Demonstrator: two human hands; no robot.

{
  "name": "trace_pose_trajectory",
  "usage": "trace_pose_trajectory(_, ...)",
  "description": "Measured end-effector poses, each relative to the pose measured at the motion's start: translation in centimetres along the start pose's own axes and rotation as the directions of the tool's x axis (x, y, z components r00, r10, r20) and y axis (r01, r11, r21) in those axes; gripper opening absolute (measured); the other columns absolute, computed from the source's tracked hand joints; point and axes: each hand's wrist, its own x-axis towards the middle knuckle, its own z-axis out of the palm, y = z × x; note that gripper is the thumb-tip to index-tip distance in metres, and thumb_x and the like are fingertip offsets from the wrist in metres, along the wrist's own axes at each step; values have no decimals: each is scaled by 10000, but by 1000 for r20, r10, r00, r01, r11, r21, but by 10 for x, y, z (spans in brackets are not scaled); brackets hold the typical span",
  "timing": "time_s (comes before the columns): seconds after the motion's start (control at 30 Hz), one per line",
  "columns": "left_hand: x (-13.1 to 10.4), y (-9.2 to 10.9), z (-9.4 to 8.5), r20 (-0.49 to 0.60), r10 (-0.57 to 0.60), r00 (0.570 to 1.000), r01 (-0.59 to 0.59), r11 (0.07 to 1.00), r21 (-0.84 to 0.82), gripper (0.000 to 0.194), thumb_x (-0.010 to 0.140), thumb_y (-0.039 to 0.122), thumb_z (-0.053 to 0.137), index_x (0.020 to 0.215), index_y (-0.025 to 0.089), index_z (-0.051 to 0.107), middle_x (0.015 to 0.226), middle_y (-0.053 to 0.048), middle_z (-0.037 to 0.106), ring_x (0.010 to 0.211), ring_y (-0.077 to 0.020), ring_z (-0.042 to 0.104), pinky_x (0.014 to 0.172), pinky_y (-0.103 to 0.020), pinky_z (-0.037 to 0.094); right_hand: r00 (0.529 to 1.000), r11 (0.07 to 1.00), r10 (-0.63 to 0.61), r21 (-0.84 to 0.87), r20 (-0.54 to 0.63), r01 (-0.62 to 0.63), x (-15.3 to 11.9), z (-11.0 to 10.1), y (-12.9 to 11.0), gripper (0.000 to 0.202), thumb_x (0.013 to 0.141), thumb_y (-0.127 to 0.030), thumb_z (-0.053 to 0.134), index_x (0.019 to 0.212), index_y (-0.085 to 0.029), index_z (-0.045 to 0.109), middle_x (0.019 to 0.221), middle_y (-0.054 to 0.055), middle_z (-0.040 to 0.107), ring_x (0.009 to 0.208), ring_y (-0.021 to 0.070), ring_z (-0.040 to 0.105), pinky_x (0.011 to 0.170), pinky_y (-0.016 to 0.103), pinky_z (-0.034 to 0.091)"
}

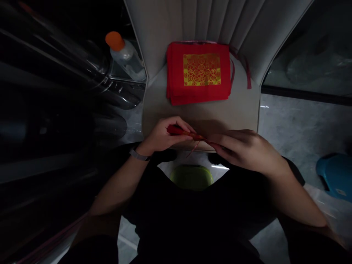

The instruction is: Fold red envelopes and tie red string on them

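Observation:
My left hand point(161, 137) is closed on a folded red fabric bag point(175, 129), seen nearly edge-on above the front of the chair seat. The bag's other end is in the closed fingers of my right hand point(246, 148), which is slightly blurred and hides part of it. A thin reddish ribbon point(194, 148) dangles from the middle of the bag, between my hands. Beyond my hands, a stack of flat red fabric bags point(199, 93) with a gold printed panel lies on the seat. Dark red ribbons point(248, 75) trail from the stack's right side.
The pale chair point(162, 106) has a ribbed backrest. To its left stands a bottle point(128, 60) with an orange cap, beside dark glossy surfaces. A yellow-green container point(191, 178) is on the floor between my legs. A blue plastic object point(337, 176) lies at the right.

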Motion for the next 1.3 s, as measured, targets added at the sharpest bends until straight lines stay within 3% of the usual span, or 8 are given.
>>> trace_pose_trajectory(0.13,1,0,-1,1,-9,1000,9,1000,7,314,855,417,929,885,185,719,992,-95,848,938,-220,822,888,-372,656,999,999,-4,33,42,2,2,-2,-1,245,1063,-167,613,1244,-246,759,1045,34,837,792,159,763,687,266,570)
trace_pose_trajectory(0.37,0,1,1,-1,51,999,-51,999,-17,294,876,395,922,871,186,715,979,-89,845,922,-210,818,854,-355,657,999,998,7,60,52,-10,1,-2,1,152,1065,-193,620,1139,-226,749,912,21,810,748,161,738,659,268,546)
trace_pose_trajectory(0.47,0,3,0,-2,40,999,-40,999,-1,326,873,437,922,856,190,710,961,-87,841,915,-211,816,835,-348,656,999,995,32,90,31,-35,1,-2,0,177,1062,-209,633,1193,-231,750,909,18,810,737,158,744,662,264,558)
trace_pose_trajectory(0.67,-1,2,-2,8,22,1000,-22,999,28,337,875,459,920,872,192,713,963,-89,839,907,-212,810,834,-354,653,999,996,1,94,39,-4,1,-2,0,308,1058,-175,625,1323,-267,752,1093,34,845,853,168,790,728,266,603)
trace_pose_trajectory(0.87,-3,3,-3,21,41,999,-41,999,-13,254,886,372,915,904,197,732,988,-80,840,926,-202,807,841,-342,647,999,998,-16,69,30,14,1,-2,0,264,1056,-162,631,1268,-243,767,1058,34,843,806,162,774,693,267,586)
trace_pose_trajectory(1.07,-3,6,-5,22,34,999,-35,999,6,289,897,436,909,892,207,733,987,-71,837,936,-204,805,869,-363,645,999,998,-23,58,35,20,3,-2,-1,233,1086,-197,603,1249,-246,762,1014,28,835,787,155,759,675,268,570)
trace_pose_trajectory(1.3,-4,0,-8,38,139,990,-137,990,-35,201,911,317,913,911,221,736,992,-56,838,932,-191,803,854,-340,633,1000,997,-19,76,-9,20,3,-1,-1,178,1069,-196,619,1177,-234,755,935,20,817,755,151,740,667,264,553)
